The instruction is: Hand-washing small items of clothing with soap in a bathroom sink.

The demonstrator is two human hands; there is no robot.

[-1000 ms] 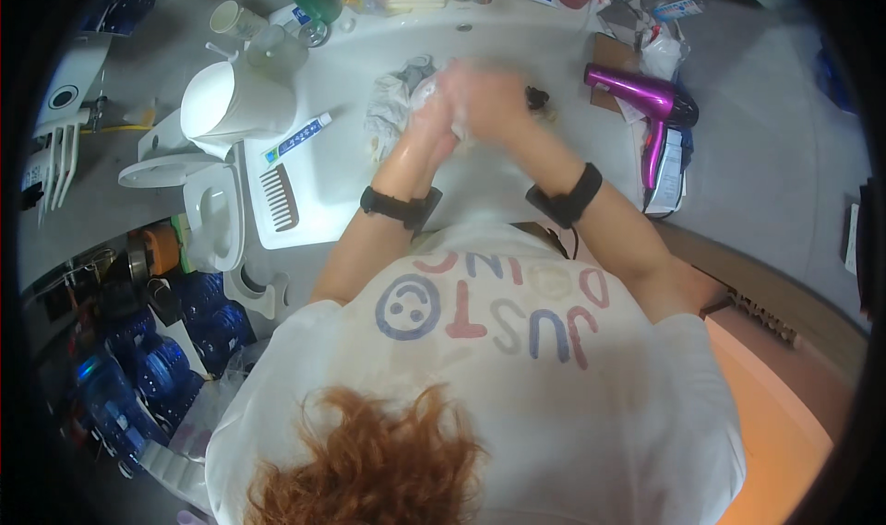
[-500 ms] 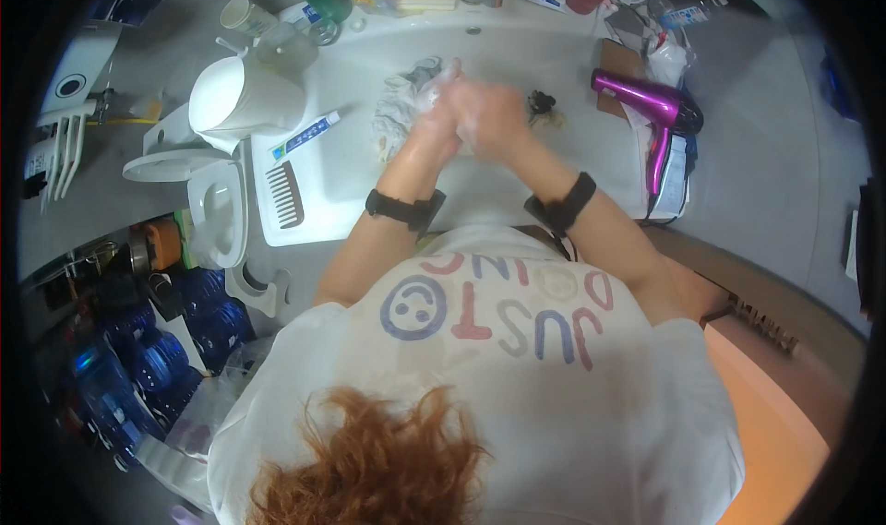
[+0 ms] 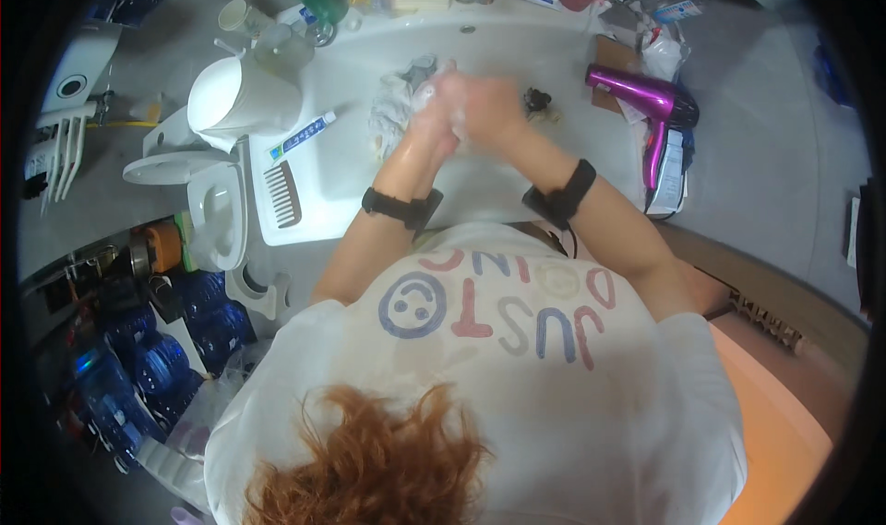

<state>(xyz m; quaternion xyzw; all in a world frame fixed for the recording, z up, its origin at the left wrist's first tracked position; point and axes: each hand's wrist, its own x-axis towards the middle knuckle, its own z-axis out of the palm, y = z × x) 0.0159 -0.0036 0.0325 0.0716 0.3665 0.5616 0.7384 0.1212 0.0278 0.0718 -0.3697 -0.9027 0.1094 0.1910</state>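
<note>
Over the white sink [image 3: 591, 161], my left hand [image 3: 432, 110] and my right hand [image 3: 489, 108] are pressed together, with white suds on the skin and between them. Both look closed, the right one smeared by motion. Whatever lies between the palms, if anything, is hidden. A wet, crumpled grey-white cloth [image 3: 392, 110] lies in the basin just left of my left hand and partly behind it. To the right of my right hand sits a small dark clump [image 3: 537, 99] on the basin floor.
On the left ledge are a comb [image 3: 282, 195], a toothpaste tube [image 3: 303, 136] and a white bucket-like container [image 3: 221, 96]. A purple hair dryer [image 3: 646, 99] lies at the right edge. Bottles and packages line the back. A toilet [image 3: 220, 213] stands left.
My hands stay pressed together over the basin, with the right one shifting slightly against the left. The whole view has moved a little; the cloth and the clump lie as before.
</note>
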